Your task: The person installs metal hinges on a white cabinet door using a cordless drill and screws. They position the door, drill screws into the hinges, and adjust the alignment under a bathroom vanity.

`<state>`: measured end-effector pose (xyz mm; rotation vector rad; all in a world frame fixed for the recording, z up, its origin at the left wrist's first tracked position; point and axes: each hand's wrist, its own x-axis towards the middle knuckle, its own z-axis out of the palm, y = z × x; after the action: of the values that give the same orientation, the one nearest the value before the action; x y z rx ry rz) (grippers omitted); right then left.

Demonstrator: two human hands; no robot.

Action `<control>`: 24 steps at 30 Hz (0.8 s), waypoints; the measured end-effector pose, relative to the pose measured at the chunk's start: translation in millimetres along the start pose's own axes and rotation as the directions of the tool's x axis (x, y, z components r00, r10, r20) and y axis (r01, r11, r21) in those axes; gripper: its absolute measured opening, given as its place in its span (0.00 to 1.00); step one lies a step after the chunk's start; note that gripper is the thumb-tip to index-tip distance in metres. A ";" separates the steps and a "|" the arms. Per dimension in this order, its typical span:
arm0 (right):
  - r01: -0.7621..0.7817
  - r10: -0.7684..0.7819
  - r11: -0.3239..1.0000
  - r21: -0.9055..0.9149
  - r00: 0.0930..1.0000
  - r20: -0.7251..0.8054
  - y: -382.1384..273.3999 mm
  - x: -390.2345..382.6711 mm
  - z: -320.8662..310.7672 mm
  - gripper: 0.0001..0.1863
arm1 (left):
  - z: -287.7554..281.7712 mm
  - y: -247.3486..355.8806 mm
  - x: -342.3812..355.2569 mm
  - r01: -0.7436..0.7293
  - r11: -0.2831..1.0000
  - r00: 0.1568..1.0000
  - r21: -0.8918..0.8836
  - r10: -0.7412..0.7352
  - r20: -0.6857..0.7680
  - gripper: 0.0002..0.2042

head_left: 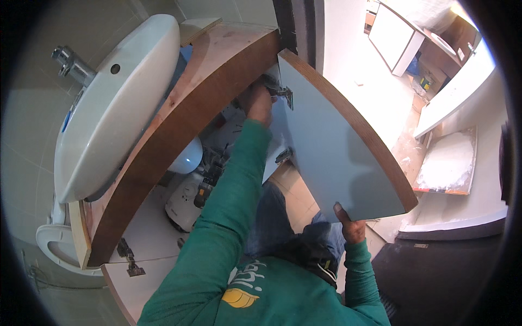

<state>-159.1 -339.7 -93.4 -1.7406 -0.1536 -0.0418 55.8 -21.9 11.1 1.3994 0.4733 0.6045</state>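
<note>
My left hand reaches inside the curved wooden vanity, fingers curled and partly hidden beside the upper metal hinge. I cannot make out what they hold. My right hand grips the lower edge of the open door panel, thumb on its pale inner face and the other fingers behind it. A lower hinge sits on the same panel. Behind my left arm, inside the vanity, lie a white bowl-shaped piece, a white machine and dark fittings too small to name.
A white basin with a chrome tap tops the vanity. At lower left is another hinged panel, near a toilet seat. At right are a doorway, a paint-smeared board, a dark door and cabinets beyond.
</note>
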 end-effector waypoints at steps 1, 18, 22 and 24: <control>0.038 -0.038 0.999 0.009 0.999 -0.006 2.6 -2.4 3.3 0.13 | 1.1 -12.1 18.2 -0.007 0.992 0.999 0.128 0.013 -0.048 0.18; 0.250 -0.249 0.962 -0.106 0.968 0.020 7.7 -14.4 15.3 0.08 | 3.4 22.0 -24.0 -0.042 0.995 0.995 -0.089 0.033 -0.097 0.13; 0.171 -0.177 0.979 -0.111 0.983 -0.042 8.0 -16.5 16.1 0.07 | -5.6 5.5 -44.5 -0.459 0.872 0.868 0.167 0.481 -0.126 0.14; 0.522 -0.580 0.728 -0.444 0.815 0.007 31.6 -12.1 15.5 0.08 | -13.8 -2.8 -37.2 -0.633 0.697 0.737 0.337 0.676 -0.015 0.13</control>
<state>-168.0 -330.8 -128.4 -2.0658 -0.6071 -0.6816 19.0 -35.6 5.0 1.8524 0.1547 1.2661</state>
